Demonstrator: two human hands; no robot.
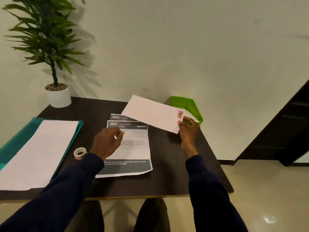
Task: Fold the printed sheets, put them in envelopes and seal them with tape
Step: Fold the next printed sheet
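My right hand grips the right end of a white envelope with a red stamp and holds it tilted above the table. Under it, a printed sheet headed 2637 lies flat in the middle of the dark table, with a second sheet headed 2940 peeking out behind it. My left hand hovers over the sheet's left upper part with fingers loosely curled and holds nothing. A roll of tape stands just left of that hand.
A green plastic basket sits at the table's back right, behind the envelope. A teal folder carrying a stack of blank white paper lies on the left. A potted plant stands at the back left corner.
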